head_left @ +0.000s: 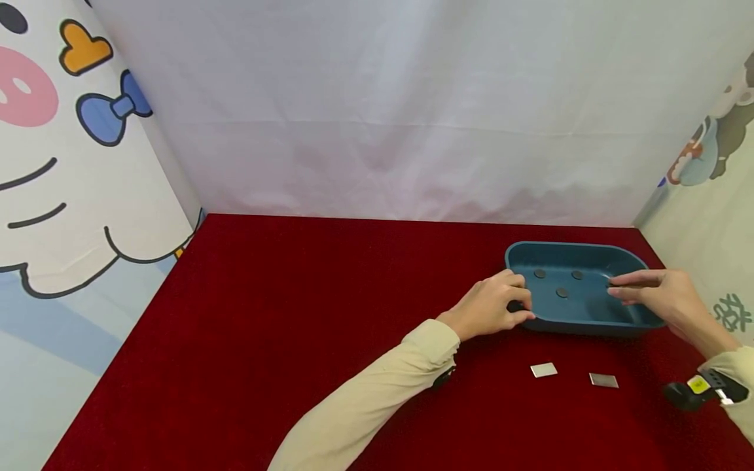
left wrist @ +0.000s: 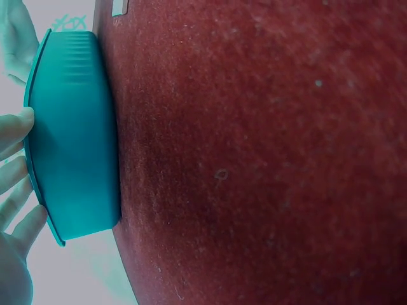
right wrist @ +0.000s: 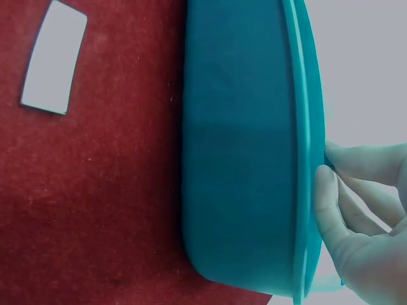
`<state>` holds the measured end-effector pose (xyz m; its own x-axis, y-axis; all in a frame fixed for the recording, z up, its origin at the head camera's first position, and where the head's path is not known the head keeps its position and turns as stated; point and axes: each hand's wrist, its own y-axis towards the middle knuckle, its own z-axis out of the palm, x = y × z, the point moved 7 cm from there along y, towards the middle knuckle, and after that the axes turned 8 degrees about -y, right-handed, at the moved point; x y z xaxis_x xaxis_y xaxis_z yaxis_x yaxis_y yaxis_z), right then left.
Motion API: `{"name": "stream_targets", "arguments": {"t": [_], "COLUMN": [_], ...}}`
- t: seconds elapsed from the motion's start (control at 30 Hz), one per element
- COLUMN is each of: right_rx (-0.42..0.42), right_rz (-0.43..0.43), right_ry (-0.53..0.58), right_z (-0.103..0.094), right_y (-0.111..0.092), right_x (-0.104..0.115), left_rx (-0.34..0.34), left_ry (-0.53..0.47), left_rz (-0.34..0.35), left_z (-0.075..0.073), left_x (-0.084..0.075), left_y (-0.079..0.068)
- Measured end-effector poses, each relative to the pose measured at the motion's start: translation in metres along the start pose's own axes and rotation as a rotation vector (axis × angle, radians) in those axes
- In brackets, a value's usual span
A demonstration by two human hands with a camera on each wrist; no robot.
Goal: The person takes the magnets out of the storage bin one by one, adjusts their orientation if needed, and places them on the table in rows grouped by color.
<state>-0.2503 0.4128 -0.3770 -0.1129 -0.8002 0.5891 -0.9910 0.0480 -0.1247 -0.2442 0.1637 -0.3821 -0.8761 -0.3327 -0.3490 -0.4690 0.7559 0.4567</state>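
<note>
A blue rectangular tub with rounded corners stands at the right of the red table. My left hand grips its left end, thumb and fingertips at the rim, as the left wrist view also has it. Over the tub's right side, my right hand pinches a small dark disc between thumb and fingers. In the right wrist view, a dark edge of the disc peeks out at the fingertips. Several similar grey discs lie apart from each other on the tub's floor.
In front of the tub lie two small flat rectangles, one white and one grey. Red cloth covers the table. A white curtain hangs behind, with printed cartoon panels at the sides.
</note>
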Motion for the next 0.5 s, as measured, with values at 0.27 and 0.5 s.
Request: {"name": "stream_targets", "arguments": {"t": [0.27,0.5], "right_rx": [-0.059,-0.061], "right_rz": [-0.013,-0.033], "right_ry": [-0.018,-0.004], "right_z": [-0.002,-0.002], "right_y": [-0.016,-0.030], "right_x": [0.008,0.016], "left_rx": [0.007,0.008], "left_ry": [-0.003,-0.016], "left_rz": [-0.011,-0.023], "left_z": [0.001,0.000], "left_x": [0.000,0.000], "left_y": [0.001,0.000]}}
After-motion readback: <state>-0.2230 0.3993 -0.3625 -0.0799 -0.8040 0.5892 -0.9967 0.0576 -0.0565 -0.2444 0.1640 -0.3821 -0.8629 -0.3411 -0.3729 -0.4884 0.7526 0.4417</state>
